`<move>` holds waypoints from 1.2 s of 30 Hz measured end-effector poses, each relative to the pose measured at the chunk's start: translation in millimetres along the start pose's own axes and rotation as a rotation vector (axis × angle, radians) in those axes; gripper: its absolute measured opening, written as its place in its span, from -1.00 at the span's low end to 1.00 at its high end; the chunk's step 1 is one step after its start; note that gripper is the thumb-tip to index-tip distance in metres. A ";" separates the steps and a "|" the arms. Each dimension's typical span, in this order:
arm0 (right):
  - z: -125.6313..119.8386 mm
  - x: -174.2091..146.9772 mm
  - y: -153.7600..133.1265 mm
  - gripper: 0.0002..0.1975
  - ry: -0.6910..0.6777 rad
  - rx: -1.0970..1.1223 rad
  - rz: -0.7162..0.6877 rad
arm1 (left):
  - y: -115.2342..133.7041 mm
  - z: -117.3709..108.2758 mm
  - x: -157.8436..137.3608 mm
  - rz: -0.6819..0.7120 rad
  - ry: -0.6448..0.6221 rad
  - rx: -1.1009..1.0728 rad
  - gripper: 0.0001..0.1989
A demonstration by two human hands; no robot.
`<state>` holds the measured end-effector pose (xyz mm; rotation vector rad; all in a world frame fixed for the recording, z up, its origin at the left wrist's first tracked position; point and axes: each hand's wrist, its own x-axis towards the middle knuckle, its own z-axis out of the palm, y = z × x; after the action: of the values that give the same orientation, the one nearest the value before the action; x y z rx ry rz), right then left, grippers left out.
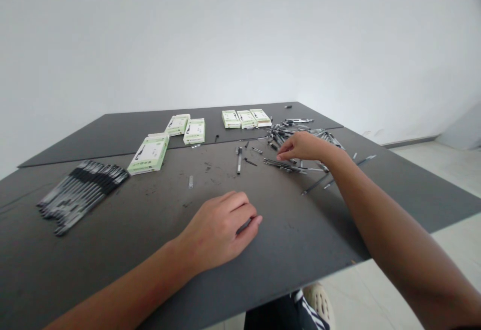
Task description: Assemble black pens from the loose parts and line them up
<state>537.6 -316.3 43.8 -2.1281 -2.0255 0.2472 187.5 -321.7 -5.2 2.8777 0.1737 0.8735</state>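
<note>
My left hand (225, 227) rests on the dark table (158, 240) near the front edge. Its fingers are curled in and the thumb tip lies close to the index finger, with nothing visible between them. My right hand (300, 147) reaches into a heap of loose pens and pen parts (281, 132). Its thumb and fingers point down and close together; whatever they grip is hidden. Right below those fingertips lie several thin pen pieces (285, 166). Between the two hands, a single capped pen (239, 160) lies with small black caps (250, 161) around it.
A row of pens (86, 190) lies side by side at the left. Green-and-white pen boxes (150, 153) stand near it, with more boxes (246, 118) at the back. A clear plastic strip (191, 182) lies mid-table. Loose tubes (315, 185) stick out at right. A white wall stands behind.
</note>
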 end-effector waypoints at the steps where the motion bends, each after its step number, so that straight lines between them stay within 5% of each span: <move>1: -3.0 -2.0 1.4 -0.81 -0.025 0.002 -0.004 | 0.4 0.0 -0.1 0.000 -0.007 -0.001 -0.80; 11: 2.8 6.3 8.6 -0.72 0.096 -0.130 0.114 | 1.6 1.9 -1.2 0.013 -0.065 -0.019 -0.80; 27: 16.9 12.4 23.1 -0.71 0.069 -0.124 0.290 | 7.5 -0.9 1.2 0.001 -0.127 -0.028 -0.76; 31: 9.7 11.9 15.1 -0.70 0.133 -0.089 0.281 | 1.7 -1.0 1.2 -0.148 -0.131 -0.153 -0.77; 36: -1.0 1.9 -30.8 -0.50 0.217 0.106 0.183 | -5.7 4.4 5.4 -0.586 -0.015 -0.486 -0.70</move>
<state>508.2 -313.0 52.6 -2.1711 -1.6655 0.1393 194.0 -315.7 -6.8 2.1955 0.6588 0.6589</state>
